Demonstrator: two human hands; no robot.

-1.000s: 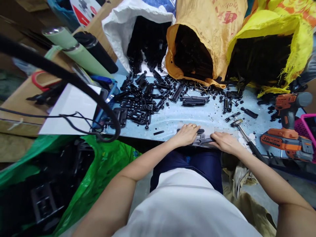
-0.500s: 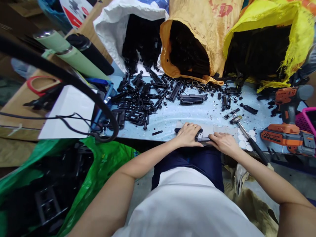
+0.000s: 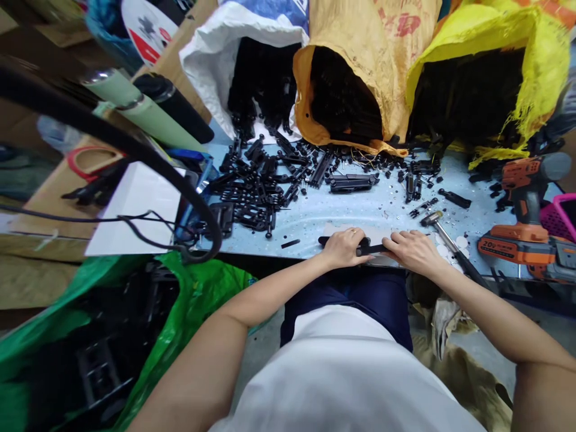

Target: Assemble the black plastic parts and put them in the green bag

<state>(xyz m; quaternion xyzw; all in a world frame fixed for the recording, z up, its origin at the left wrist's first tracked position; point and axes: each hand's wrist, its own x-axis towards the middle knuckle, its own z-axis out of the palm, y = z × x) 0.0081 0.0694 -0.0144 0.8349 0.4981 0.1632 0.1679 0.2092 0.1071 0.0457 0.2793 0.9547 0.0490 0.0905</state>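
Note:
My left hand (image 3: 344, 247) and my right hand (image 3: 411, 251) rest at the near edge of the pale blue table (image 3: 355, 210), both closed on a long black plastic part (image 3: 371, 247) that spans between them. The part lies over a light flat board (image 3: 342, 230) on the table. A ring shows on my left hand. Just right of my right hand lies a hammer (image 3: 450, 246) beside several white round discs (image 3: 461, 242).
Loose black plastic parts (image 3: 261, 186) litter the table's left and back. Three open sacks of black parts stand behind: white (image 3: 225, 54), orange (image 3: 382, 66), yellow (image 3: 495, 42). An orange cordless drill (image 3: 522, 222) lies right; a green bag (image 3: 189, 300) hangs lower left.
Both hands have stayed at the table's near edge. The black part now shows more plainly between them, lifted slightly off the board, and my right hand has shifted a little toward the left.

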